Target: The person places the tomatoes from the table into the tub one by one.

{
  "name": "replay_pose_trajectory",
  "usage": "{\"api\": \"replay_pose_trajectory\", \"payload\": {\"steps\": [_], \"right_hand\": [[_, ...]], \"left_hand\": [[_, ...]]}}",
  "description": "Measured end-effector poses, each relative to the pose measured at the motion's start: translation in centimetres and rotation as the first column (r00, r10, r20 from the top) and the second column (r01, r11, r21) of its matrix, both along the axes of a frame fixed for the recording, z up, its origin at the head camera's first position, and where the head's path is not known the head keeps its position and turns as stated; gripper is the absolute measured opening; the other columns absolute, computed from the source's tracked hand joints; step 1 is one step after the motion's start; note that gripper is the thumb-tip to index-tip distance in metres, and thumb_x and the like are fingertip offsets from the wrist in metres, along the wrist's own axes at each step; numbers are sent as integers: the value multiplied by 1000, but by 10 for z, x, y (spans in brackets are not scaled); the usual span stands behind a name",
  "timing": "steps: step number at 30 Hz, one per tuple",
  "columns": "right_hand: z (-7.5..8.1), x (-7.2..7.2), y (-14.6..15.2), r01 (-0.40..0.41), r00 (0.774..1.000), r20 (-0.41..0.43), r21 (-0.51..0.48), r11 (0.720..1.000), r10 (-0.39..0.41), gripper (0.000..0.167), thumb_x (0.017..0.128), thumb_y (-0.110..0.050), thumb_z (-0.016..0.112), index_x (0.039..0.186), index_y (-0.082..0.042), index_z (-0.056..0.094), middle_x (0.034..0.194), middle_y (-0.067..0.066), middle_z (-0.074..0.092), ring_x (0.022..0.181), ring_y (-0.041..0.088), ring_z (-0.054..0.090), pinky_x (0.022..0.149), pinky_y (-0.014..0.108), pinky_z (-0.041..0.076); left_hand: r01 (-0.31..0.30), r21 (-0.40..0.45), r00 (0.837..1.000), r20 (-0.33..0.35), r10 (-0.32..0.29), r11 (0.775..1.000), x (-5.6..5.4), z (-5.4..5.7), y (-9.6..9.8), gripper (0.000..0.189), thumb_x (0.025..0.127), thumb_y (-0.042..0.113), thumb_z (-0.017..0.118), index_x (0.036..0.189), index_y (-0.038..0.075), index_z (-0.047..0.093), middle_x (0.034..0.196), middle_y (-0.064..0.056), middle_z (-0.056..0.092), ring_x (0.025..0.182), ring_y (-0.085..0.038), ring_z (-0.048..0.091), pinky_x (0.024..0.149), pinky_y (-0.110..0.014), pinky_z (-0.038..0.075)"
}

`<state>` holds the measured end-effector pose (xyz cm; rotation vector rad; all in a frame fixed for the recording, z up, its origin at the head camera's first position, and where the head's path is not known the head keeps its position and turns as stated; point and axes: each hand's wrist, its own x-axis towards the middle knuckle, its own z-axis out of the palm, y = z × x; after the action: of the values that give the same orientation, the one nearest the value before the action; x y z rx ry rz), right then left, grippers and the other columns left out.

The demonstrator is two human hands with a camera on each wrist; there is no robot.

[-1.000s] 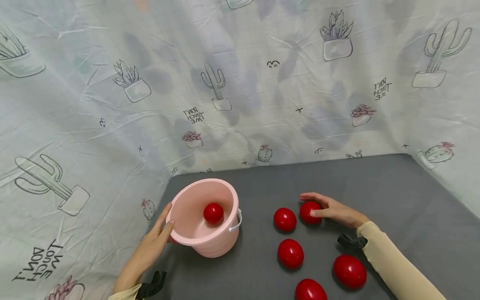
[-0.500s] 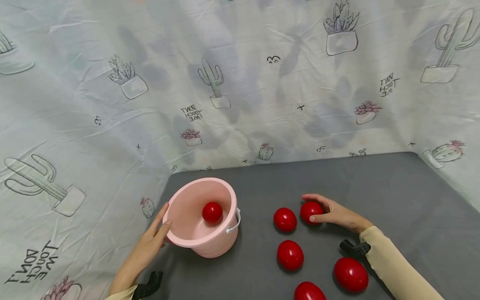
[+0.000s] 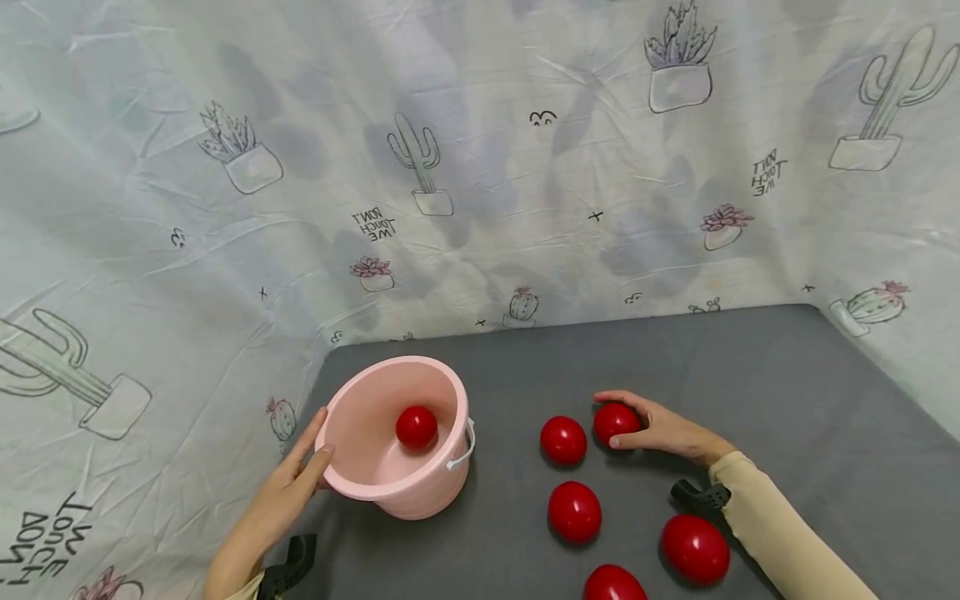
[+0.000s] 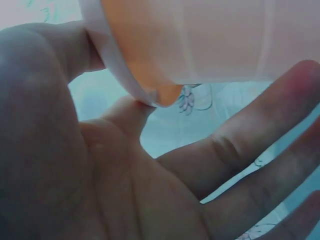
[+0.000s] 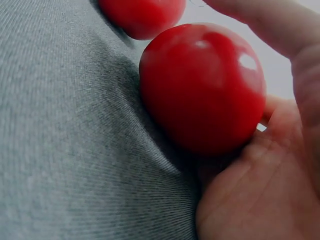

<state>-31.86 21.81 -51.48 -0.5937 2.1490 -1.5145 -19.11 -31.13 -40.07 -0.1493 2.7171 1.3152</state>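
A pink bucket (image 3: 423, 500) with a white handle (image 3: 467, 450) leans toward the viewer at the left of the grey table. My left hand (image 3: 281, 496) holds its left rim between thumb and forefinger. In the left wrist view the bucket wall (image 4: 225, 40) passes above the spread other fingers. Inside the bucket lies one glossy red ball (image 3: 416, 427). My right hand (image 3: 671, 429) wraps round another red ball (image 3: 615, 421), thumb on the near side and fingers beyond it. The right wrist view shows this ball (image 5: 200, 90) low against the grey cloth, close to the palm.
Another red ball (image 3: 563, 441) sits just left of the held one. Nearer the viewer lie more red balls, one in the middle (image 3: 574, 512), one by the right sleeve (image 3: 695, 549) and one at the bottom edge (image 3: 615, 583). A cactus-print curtain (image 3: 480, 167) backs the table (image 3: 750, 367).
My right thumb has slid lower along the near side of the ball. The left hand keeps its hold on the bucket. The head view has shifted slightly.
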Motion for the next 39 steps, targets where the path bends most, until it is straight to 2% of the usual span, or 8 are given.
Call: {"api": "replay_pose_trajectory", "payload": {"steps": [6,8,14,17,23,29,34,39], "right_hand": [[-1,-1,-5,-13,1000,-3,31,999,13,71,92,-23,72,154,-14,39,153,23,37,129,38,44,93,41,51],[-1,-2,-6,-15,1000,-4,26,1000,15,71,92,-21,72,154,-14,39,153,23,37,129,38,45,93,41,51],[0,0,-1,-7,999,-40,10,1000,7,66,94,-18,71,152,-10,41,149,23,42,126,37,47,92,36,53],[0,1,1,3,999,-40,15,1000,-2,64,94,-18,71,151,-9,42,148,23,44,125,35,48,91,34,54],[-2,-2,2,46,999,-8,-2,999,-46,65,96,-21,68,153,-10,39,150,20,43,127,28,46,92,32,53],[1,-4,1,125,992,-9,-23,992,-125,65,96,-21,68,153,-8,40,146,16,48,118,16,55,90,32,53],[18,-13,-4,201,977,-54,-66,977,-205,63,96,-22,69,151,-7,42,138,9,54,114,14,58,89,31,54],[52,-24,-8,211,973,-66,-113,971,-220,61,98,-20,67,152,-11,40,143,6,50,119,15,55,91,29,55]], "left_hand": [[-20,-69,999,28,22,997,1,0,-3,61,107,49,42,160,47,12,124,-12,70,96,-10,71,102,-51,50],[-21,-74,999,24,23,997,0,1,-3,60,106,52,42,159,50,12,124,-13,70,98,-12,70,103,-55,49],[13,-64,1000,-13,-13,998,-7,4,0,61,107,51,41,160,48,12,160,-16,40,103,-16,68,101,-51,51],[18,-62,1000,-11,-19,998,-8,3,0,61,107,52,41,160,47,11,163,-15,35,104,-15,68,100,-50,51],[-6,-60,1000,-5,5,998,-5,-2,-3,61,107,52,40,159,49,10,160,-17,40,106,-15,67,95,-39,54],[10,-37,1000,-13,-11,999,-4,-7,-6,60,107,52,40,159,51,9,164,-16,32,123,-24,61,97,-38,54],[1,-54,1000,-19,-2,999,-4,-6,-7,60,106,55,39,157,53,9,164,-16,33,127,-31,61,102,-48,52],[6,-50,1000,-5,-7,999,-4,-6,-9,61,105,59,39,156,56,6,170,-10,16,146,-42,40,109,-63,42]]}}
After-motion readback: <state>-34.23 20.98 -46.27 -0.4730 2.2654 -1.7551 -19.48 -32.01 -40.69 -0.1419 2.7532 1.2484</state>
